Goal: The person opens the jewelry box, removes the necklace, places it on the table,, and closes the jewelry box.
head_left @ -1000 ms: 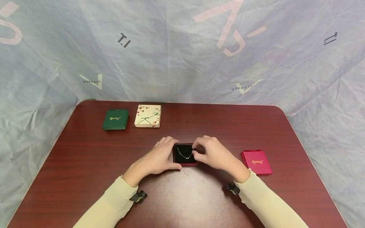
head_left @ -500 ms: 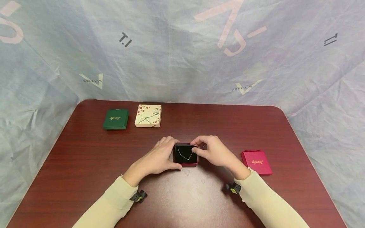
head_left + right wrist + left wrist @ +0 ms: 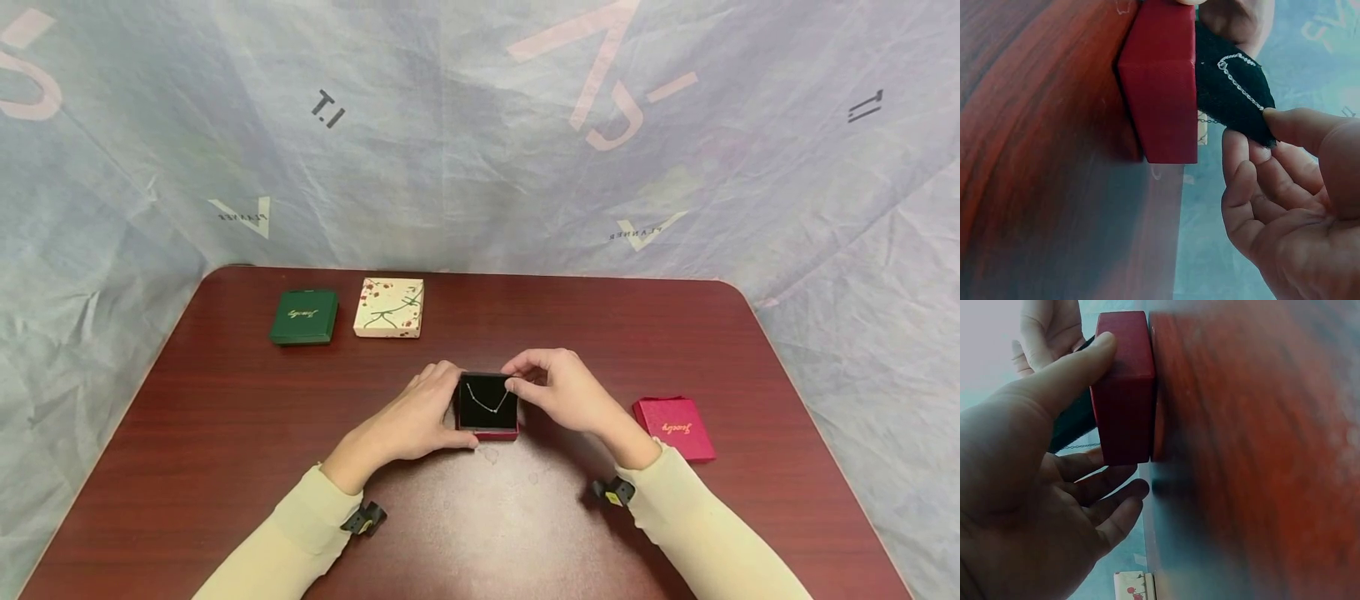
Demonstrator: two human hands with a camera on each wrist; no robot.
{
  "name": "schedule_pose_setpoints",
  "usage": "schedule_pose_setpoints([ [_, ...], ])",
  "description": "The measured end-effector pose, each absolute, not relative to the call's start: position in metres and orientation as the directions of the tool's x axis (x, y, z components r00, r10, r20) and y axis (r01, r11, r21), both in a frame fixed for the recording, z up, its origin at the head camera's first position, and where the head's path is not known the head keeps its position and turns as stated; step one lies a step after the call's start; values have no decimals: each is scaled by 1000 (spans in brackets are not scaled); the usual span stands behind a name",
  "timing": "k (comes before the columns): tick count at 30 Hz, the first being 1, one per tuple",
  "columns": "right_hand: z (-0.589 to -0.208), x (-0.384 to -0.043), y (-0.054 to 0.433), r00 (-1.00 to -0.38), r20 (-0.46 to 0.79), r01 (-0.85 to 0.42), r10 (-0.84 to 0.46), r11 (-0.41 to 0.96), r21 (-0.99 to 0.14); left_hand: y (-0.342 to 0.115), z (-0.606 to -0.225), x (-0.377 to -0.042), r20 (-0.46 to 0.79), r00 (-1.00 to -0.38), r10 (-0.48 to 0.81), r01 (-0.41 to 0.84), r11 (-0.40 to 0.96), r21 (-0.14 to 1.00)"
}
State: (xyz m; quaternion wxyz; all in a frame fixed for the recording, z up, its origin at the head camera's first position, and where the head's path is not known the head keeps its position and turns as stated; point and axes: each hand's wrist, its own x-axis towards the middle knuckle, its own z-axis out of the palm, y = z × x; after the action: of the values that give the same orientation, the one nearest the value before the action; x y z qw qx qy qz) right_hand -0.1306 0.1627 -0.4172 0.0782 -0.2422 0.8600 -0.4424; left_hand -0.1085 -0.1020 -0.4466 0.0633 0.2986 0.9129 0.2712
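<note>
In the middle of the table, my left hand (image 3: 420,417) grips the small red jewelry box base (image 3: 493,436), thumb on the near side and fingers around the left and far sides. My right hand (image 3: 570,396) pinches the far right corner of the black padded insert (image 3: 1235,94) between thumb and fingers. That insert stands tilted, its far edge raised out of the box. A thin silver necklace (image 3: 492,410) hangs in a V across its face. Some chain shows behind the insert in the right wrist view.
To the right on the dark red table (image 3: 480,533) lies a red lid (image 3: 677,428) with gold lettering. A green box (image 3: 304,317) and a cream floral box (image 3: 389,307) stand at the back left. A printed cloth (image 3: 450,150) hangs behind the table.
The far edge of the insert has risen out of the box, tilting toward me. My right hand has moved slightly up and away with its corner. The left hand has stayed on the box.
</note>
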Motion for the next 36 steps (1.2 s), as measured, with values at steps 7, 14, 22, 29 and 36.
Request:
schedule_pose_setpoints([
  [7, -412, -133, 166, -876, 80, -334, -476, 479, -811, -102, -443, -108, 28, -820, 572, 485, 668, 564],
  [14, -406, -134, 167, -883, 65, -307, -465, 466, -830, -107, -439, -111, 47, -832, 552, 460, 641, 615],
  [22, -402, -135, 169, -881, 80, -312, -466, 445, -839, -106, -432, -109, 34, -833, 552, 452, 644, 617],
  [29, -399, -134, 169, -879, 84, -306, -469, 421, -854, -104, -435, -110, 26, -810, 586, 497, 663, 560],
  [36, -399, -135, 170, -880, 89, -308, -467, 417, -855, -107, -433, -112, 27, -809, 588, 483, 637, 601],
])
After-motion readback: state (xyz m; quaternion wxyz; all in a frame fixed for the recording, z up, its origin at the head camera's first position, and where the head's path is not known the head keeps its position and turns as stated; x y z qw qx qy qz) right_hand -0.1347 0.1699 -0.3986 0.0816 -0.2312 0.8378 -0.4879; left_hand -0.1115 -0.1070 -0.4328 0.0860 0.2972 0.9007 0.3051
